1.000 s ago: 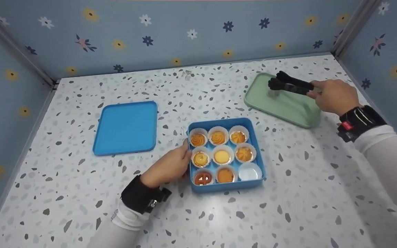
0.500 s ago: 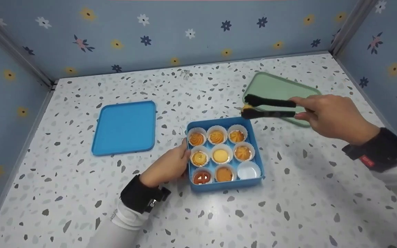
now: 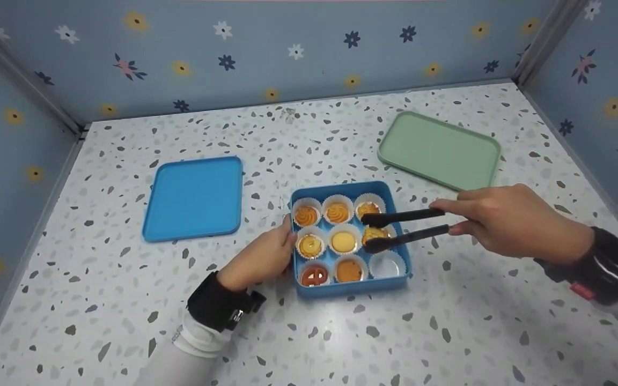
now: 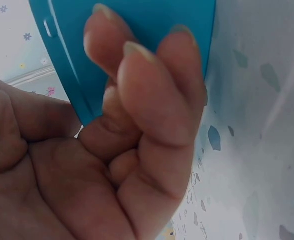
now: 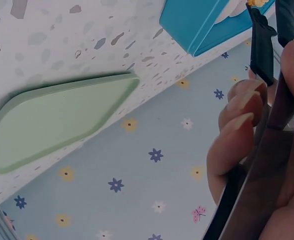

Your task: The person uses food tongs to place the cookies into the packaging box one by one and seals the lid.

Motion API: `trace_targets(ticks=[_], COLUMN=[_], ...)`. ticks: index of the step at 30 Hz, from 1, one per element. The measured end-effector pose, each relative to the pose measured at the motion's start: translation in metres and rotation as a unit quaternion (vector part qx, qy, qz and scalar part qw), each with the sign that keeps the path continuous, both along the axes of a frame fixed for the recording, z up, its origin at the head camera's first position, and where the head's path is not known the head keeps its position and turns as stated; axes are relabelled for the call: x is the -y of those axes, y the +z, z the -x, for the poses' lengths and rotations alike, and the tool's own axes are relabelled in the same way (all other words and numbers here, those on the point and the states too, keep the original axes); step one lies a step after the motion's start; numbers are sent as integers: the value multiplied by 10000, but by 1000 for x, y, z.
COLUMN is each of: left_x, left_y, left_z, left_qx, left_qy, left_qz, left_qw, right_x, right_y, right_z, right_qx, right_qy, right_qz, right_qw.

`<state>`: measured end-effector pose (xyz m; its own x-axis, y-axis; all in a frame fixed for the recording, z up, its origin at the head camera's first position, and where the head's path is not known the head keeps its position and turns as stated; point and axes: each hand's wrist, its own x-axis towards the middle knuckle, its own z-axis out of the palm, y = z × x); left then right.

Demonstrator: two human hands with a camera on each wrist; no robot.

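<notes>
A blue square box [image 3: 354, 291] holds small golden pastries in white paper cups. In its front right corner, a paper cup [image 3: 388, 265] shows no pastry. My left hand [image 3: 260, 257] holds the box by its left wall; in the left wrist view its curled fingers [image 4: 156, 95] lie against that wall. My right hand [image 3: 507, 220] grips black tongs [image 3: 411, 234], whose tips are over the right column of cups. Between the tips is a yellow pastry [image 3: 374, 235], which hides most of the middle right cup; the right wrist view shows only a bit of it.
A blue square lid [image 3: 195, 198] lies on the speckled table [image 3: 309, 145] to the left of the box. At the back right is a pale green tray [image 3: 440, 150] with nothing on it. Flowered panels [image 3: 309, 51] wall in the back and sides.
My right hand has brought the tongs, with the yellow pastry between their tips, from the green tray leftward and toward me, over the box. The left hand stays at the box wall.
</notes>
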<state>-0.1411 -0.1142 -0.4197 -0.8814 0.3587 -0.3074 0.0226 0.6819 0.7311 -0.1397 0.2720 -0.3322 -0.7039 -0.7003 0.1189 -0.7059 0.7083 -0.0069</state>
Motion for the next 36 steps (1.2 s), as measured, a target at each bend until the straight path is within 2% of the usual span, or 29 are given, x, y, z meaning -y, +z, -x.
trace_targets(ticks=[6,14,21,36], left_x=[0,0,0,0], left_y=[1,1,0,0], left_z=[-1,0,0,0], left_qx=[-49,2,-8,-40], left_qy=[28,60,52,-10], left_qz=[41,19,8,34], left_qw=[10000,10000,10000,10000], right_x=[-1,-2,5,12], right_y=[2,5,5,12], right_z=[-3,0,4,7], right_qx=[-14,220,227,280], right_qy=[253,583,918,967], right_qz=[-169,-339,-622,-938], right_qw=[9995,9975,9936,9905])
